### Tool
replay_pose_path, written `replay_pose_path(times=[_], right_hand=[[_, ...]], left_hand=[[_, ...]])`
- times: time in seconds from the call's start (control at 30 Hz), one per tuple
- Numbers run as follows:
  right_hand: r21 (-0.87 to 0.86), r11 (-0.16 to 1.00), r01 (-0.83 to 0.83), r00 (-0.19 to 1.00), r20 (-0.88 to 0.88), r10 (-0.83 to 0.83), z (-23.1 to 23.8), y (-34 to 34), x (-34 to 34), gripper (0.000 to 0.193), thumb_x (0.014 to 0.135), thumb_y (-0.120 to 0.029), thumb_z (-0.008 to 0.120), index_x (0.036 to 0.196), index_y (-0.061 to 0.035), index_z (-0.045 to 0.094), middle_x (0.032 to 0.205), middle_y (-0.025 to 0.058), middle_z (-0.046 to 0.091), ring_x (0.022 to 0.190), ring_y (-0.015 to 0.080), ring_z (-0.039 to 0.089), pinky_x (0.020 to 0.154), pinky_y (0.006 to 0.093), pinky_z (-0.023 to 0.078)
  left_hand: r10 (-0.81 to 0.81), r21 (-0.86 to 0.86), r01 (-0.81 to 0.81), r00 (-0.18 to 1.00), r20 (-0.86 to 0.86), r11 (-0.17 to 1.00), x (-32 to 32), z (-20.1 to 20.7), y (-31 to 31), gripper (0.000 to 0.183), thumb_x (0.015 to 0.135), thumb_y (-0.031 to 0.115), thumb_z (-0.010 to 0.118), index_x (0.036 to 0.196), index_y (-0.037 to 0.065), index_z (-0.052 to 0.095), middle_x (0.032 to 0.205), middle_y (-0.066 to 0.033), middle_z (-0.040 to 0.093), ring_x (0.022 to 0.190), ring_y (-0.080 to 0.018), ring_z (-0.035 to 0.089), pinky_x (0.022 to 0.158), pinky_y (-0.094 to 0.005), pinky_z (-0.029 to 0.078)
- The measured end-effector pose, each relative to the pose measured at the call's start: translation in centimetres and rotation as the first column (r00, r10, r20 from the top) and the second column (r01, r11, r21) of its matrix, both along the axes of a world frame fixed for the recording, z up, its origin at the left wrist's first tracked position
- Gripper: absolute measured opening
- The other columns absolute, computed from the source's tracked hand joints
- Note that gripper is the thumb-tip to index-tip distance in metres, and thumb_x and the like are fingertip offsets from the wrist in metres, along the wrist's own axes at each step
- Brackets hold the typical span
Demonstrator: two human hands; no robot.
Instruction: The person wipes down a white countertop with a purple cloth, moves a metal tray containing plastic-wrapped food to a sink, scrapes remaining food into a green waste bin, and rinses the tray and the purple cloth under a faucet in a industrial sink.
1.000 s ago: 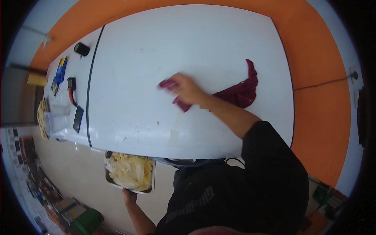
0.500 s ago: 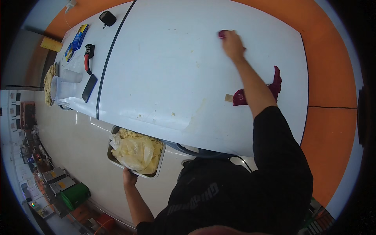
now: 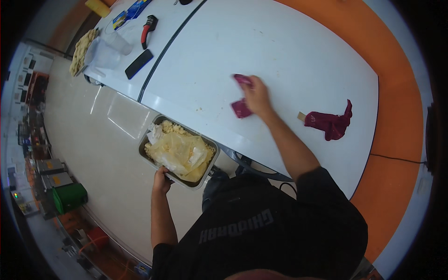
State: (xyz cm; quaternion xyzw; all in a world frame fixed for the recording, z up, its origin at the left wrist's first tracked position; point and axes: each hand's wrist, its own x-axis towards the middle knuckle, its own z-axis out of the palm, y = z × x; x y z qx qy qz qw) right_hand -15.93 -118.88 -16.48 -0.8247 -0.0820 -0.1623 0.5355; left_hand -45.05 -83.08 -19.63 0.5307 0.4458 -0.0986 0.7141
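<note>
My left hand (image 3: 162,180) grips the near rim of a metal tray (image 3: 145,155) held beside the table's front edge, over the floor. Yellow crumbs (image 3: 171,127) and a crumpled, translucent plastic bag (image 3: 179,151) fill the tray. Out over the white table (image 3: 210,51), my right hand (image 3: 257,97) is closed on a dark red cloth (image 3: 241,108), whose folds stick out on the left side of the hand. A second dark red cloth (image 3: 327,122) lies bunched to the right, beside a small tan piece (image 3: 302,116).
At the table's left part lie a phone (image 3: 139,64), a red and black knife sharpener (image 3: 148,31), clear plastic containers (image 3: 103,55) and a blue and yellow box (image 3: 137,9). A dark cable (image 3: 170,38) crosses the table. A green bin (image 3: 70,198) stands far left.
My right hand has wiped the cloth from the table's far side back nearer to me and leftward. My left hand still holds the tray; the whole view has shifted.
</note>
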Motion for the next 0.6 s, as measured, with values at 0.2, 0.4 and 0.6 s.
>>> replay_pose_path(times=[0.2,0.4,0.6], right_hand=[[-0.546,0.82,0.172,0.955,-0.113,-0.275,-0.4,-4.2,-7.5,0.022,0.085,-0.012,0.062,0.106,-0.0068,0.059,0.102,0.0137,0.057,0.092,0.0353,0.06,0.077,0.0467,0.049],[-0.555,0.832,0.013,1.0,-0.003,-0.017,-0.7,8.5,-8.5,0.026,0.082,-0.015,0.066,0.106,-0.0073,0.058,0.099,0.0132,0.057,0.089,0.0354,0.059,0.074,0.0463,0.05],[-0.162,0.92,-0.357,0.904,-0.307,0.297,1.0,16.4,-9.8,0.023,0.087,-0.017,0.062,0.107,-0.0043,0.061,0.099,0.0166,0.062,0.09,0.0362,0.062,0.078,0.0439,0.05]], left_hand=[[0.029,-0.104,-0.023,0.998,0.062,0.994,-0.8,-1.9,0.8,0.038,0.079,0.016,0.051,0.113,0.002,0.053,0.098,-0.0127,0.062,0.084,-0.0276,0.063,0.072,-0.0498,0.056],[0.045,-0.243,-0.013,0.991,0.128,0.97,-0.8,-4.3,1.7,0.04,0.079,0.01,0.05,0.117,0.001,0.049,0.102,-0.0143,0.06,0.092,-0.0323,0.064,0.075,-0.0564,0.057],[0.038,-0.297,0.009,0.987,0.154,0.955,-1.0,-4.0,1.9,0.046,0.08,0.009,0.048,0.125,0.001,0.043,0.109,-0.0157,0.057,0.093,-0.0326,0.063,0.07,-0.0538,0.058]])
